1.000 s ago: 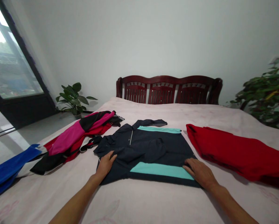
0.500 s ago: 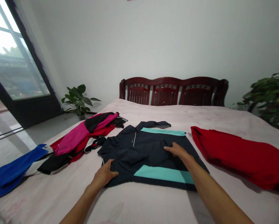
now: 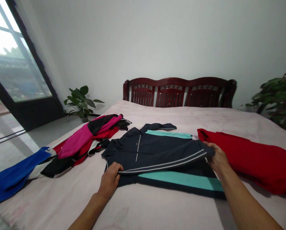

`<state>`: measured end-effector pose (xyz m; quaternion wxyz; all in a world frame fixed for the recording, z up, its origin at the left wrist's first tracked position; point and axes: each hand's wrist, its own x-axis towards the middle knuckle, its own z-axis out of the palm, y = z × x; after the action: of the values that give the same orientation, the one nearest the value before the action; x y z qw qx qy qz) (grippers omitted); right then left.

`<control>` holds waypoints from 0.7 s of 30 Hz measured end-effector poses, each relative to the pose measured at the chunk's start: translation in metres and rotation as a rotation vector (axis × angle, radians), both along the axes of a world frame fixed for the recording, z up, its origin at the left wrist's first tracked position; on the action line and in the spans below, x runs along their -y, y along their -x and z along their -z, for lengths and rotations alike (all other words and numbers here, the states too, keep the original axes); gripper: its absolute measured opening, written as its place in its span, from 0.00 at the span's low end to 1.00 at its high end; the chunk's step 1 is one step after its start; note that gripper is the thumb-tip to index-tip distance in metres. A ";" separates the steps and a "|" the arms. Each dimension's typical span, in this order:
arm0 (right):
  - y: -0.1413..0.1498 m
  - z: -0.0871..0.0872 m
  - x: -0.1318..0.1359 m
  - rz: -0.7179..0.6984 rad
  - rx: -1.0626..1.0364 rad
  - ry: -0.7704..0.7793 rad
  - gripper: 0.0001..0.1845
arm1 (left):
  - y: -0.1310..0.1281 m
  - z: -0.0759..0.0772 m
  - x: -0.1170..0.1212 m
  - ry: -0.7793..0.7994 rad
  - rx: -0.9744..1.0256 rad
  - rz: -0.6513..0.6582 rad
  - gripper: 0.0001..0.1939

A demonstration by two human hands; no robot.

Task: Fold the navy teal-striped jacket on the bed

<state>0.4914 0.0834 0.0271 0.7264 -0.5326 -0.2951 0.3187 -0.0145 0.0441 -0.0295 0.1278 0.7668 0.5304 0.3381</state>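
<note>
A navy jacket (image 3: 157,150) with teal bands lies flat in the middle of the bed. Its sleeve (image 3: 167,163), navy with two thin white stripes, is stretched across the body from left to right. My left hand (image 3: 110,179) presses down on the shoulder end of that sleeve at the jacket's near left edge, fingers curled on the cloth. At the jacket's right edge my right hand (image 3: 216,156) pinches the sleeve's cuff end, close to the red garment (image 3: 248,159).
A pile of pink, red and black clothes (image 3: 85,137) lies to the left, with a blue garment (image 3: 11,177) at the bed's left edge. The pale pink sheet (image 3: 157,207) covers the bed. Beyond it stands a dark wooden bench (image 3: 178,92). Potted plants (image 3: 80,100) stand left and right.
My right hand took hold of the sleeve lying on the jacket's middle and pulled it out to the right, straightening it across the body. My left hand stayed at the left edge.
</note>
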 end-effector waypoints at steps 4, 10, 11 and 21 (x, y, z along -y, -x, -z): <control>-0.024 0.024 0.050 -0.115 -0.090 0.385 0.06 | 0.000 0.007 0.004 -0.015 -0.049 0.020 0.14; -0.005 0.022 0.047 -0.174 0.353 0.668 0.28 | 0.003 0.011 0.000 -0.068 -0.064 0.055 0.14; 0.001 0.018 0.042 -0.155 0.441 0.634 0.30 | 0.003 0.011 0.000 -0.089 -0.069 0.057 0.14; -0.007 0.023 0.081 -0.099 0.611 0.469 0.31 | 0.015 0.005 0.006 -0.114 -0.170 0.071 0.12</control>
<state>0.4986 0.0023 0.0039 0.4472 -0.7398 -0.4424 0.2387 -0.0292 0.0382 -0.0343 0.0504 0.8169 0.4918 0.2969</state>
